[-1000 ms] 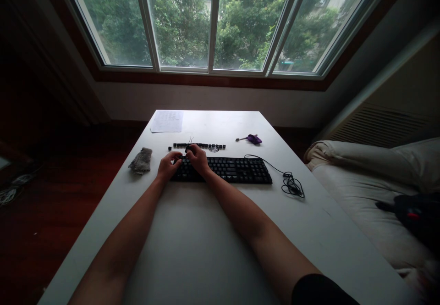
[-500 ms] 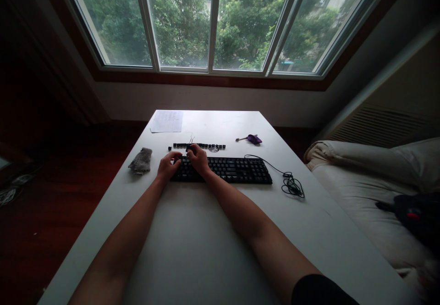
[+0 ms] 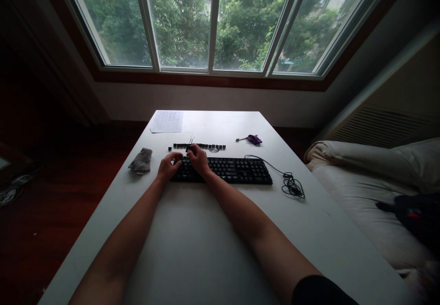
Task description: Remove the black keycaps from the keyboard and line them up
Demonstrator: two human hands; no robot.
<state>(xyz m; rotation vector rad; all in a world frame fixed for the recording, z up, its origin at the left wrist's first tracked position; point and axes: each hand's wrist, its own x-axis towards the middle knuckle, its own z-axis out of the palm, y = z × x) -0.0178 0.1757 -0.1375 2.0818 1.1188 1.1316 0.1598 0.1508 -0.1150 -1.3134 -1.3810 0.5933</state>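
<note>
A black keyboard (image 3: 233, 170) lies across the middle of the white table (image 3: 206, 250). My left hand (image 3: 168, 166) rests curled on the keyboard's left end, fingers bent onto the keys. My right hand (image 3: 198, 157) is closed over the upper left keys, pinching a thin wire keycap puller (image 3: 190, 141) that sticks up behind its fingers. A row of loose black keycaps (image 3: 201, 146) lies just behind the keyboard. What sits under the puller's tip is hidden by my fingers.
A grey cloth (image 3: 140, 160) lies left of the keyboard. A sheet of paper (image 3: 167, 121) sits at the far left corner. A purple brush (image 3: 253, 138) lies at the far right. The keyboard's cable (image 3: 290, 185) coils to the right. A bed with pillows (image 3: 371, 176) flanks the table.
Almost nothing differs. Both hands stay on the keyboard's left end; the right hand with the puller has shifted very slightly.
</note>
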